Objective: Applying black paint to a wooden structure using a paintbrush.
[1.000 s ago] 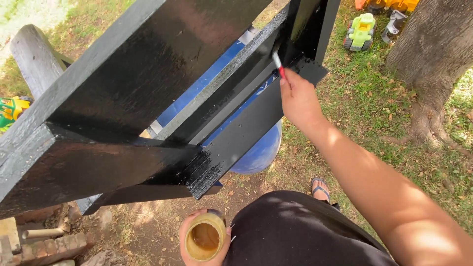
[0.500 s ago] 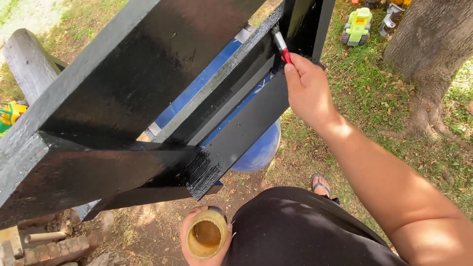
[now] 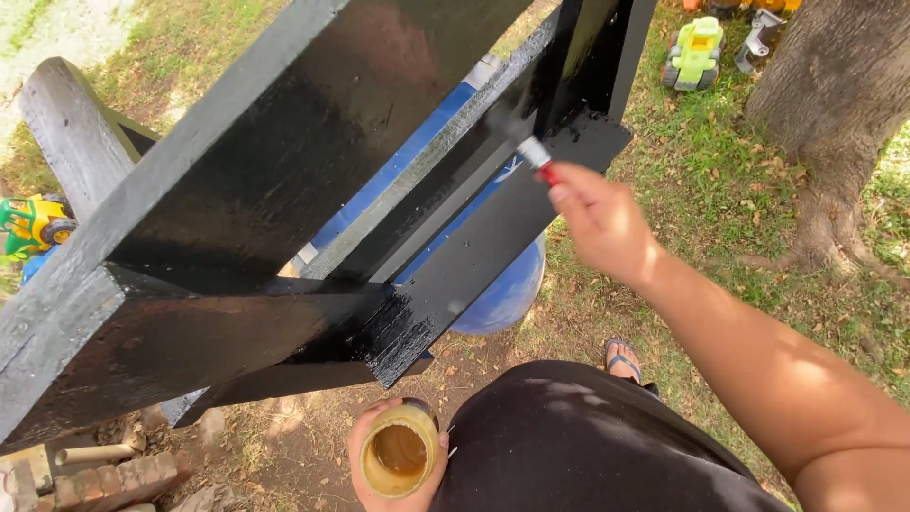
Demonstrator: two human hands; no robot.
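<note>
My right hand grips a small paintbrush with a red handle and metal ferrule; its bristles touch a grey, unpainted edge of a wooden frame coated in glossy black paint. Low in the view, my left hand holds a round yellowish jar from below, open side up, with brownish liquid inside. The frame's boards slant across the picture above my dark-clothed lap.
A blue barrel sits under the frame. A tree trunk rises at right, with green toy trucks on the grass near it. Another toy truck lies far left, beside a grey post. Bricks lie at bottom left.
My right hand and the brush have slid along the grey edge of the board, a little farther up and left against the frame. The jar hand has stayed in place.
</note>
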